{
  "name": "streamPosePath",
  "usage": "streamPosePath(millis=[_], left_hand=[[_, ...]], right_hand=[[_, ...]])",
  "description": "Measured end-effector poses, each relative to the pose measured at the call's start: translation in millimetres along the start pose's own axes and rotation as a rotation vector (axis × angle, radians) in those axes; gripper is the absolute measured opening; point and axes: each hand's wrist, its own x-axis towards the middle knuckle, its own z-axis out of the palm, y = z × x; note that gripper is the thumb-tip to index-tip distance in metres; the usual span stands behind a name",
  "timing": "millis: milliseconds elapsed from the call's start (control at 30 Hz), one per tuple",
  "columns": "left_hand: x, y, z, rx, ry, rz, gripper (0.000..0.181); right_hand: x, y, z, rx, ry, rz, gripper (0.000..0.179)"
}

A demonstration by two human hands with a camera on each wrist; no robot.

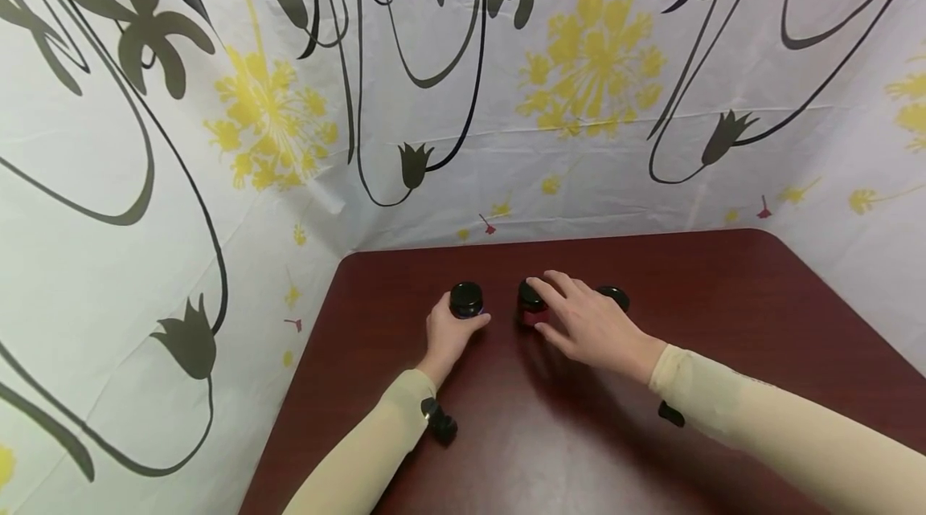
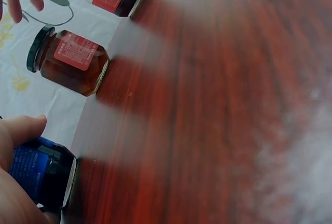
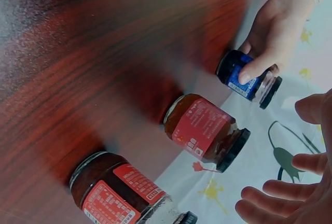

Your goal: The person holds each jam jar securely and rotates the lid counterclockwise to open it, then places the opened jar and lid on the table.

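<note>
Left hand (image 1: 450, 336) curled round the blue-labelled jar (image 1: 466, 300); right hand (image 1: 593, 330) holding nothing, fingers spread.
Near those fingers, the middle jar (image 3: 202, 126) stands upright on the counter (image 1: 550, 451); a sideways brush could tip it into the end jar (image 3: 118, 187).

Left arm (image 1: 362, 455): pale-sleeved, extended forward, left of the middle jar (image 1: 530, 303). Left hand (image 1: 450, 332): left of that jar, thumb and fingers curled in a grip. Right arm (image 1: 788, 427): pale-sleeved, reaching in from its right. Right hand (image 1: 589, 326): beside it, fingers spread, holding nothing.
</note>
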Motion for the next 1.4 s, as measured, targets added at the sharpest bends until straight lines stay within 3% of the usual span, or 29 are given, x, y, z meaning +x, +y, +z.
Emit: streamPosePath(millis=[200,833,1400], left_hand=[[-1.8,2.3,-1.4,0.022,0.000,-0.011,0.055],[-9.7,16.9,-14.8,0.050,-0.038,0.082,0.056],[-21.0,25.2,-26.4,0.111,-0.083,0.128,0.060]], right_hand=[[2.9,0.5,-3.4,0.004,-0.006,-0.001,0.070],[5.5,0.4,-5.9,0.037,0.014,-0.003,0.071],[2.3,-1.7,-3.1,0.060,0.010,0.017,0.070]])
